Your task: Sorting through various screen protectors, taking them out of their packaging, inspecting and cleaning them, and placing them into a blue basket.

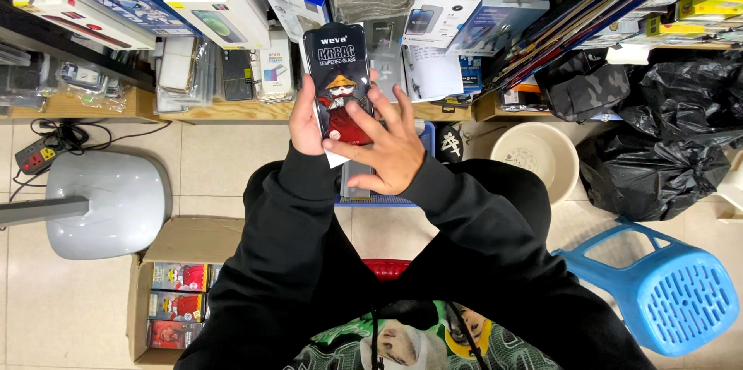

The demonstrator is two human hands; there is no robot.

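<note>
Black screen-protector packet [337,80] standing upright, long axis pointing away from the body, pinched along its lower left edge by the left hand [307,124], right hand [389,143] spread flat over its lower front.

Packet [338,80] between hands, before shelf [232,111]; carton [174,262] lower left, stool [665,292] lower right.

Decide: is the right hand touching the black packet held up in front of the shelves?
Touching: head view shows right hand fingers lying across the black packet.
</note>
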